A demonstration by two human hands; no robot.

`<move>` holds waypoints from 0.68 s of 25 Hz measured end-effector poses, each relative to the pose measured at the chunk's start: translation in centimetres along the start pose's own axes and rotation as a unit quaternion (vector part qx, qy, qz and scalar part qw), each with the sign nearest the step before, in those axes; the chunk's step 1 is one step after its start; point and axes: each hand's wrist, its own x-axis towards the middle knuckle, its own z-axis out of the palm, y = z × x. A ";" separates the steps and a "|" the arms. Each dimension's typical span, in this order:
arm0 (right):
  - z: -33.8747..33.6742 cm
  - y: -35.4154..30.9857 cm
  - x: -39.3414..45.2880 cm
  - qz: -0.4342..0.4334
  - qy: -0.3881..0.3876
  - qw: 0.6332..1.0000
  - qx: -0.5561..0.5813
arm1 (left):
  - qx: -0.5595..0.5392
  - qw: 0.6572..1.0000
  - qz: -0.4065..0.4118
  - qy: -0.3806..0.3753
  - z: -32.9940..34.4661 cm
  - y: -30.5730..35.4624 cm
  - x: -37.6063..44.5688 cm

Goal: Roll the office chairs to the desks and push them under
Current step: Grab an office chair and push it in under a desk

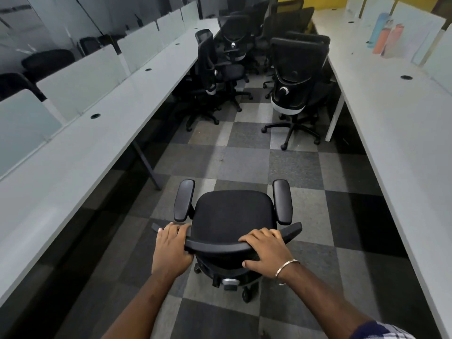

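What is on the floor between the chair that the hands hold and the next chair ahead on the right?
Head view: only bare checkered carpet lies between the held chair and the chair ahead.

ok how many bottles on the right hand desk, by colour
blue bottle: 1
orange bottle: 1
pink bottle: 1
total: 3, standing close together at the far end of the right desk; they look hazy
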 end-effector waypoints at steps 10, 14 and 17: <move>5.6 -9.3 -10.8 0.048 0.019 0.998 -0.019 | 0.003 0.998 0.059 -0.001 0.1 -4.6 -11.3; 8.2 -13.6 -15.5 0.070 0.039 0.996 -0.025 | 0.000 0.996 0.091 0.016 0.3 -6.9 -16.3; 9.5 -16.8 -19.1 0.087 0.023 0.996 -0.021 | 0.004 0.994 0.107 0.002 0.0 -8.2 -20.4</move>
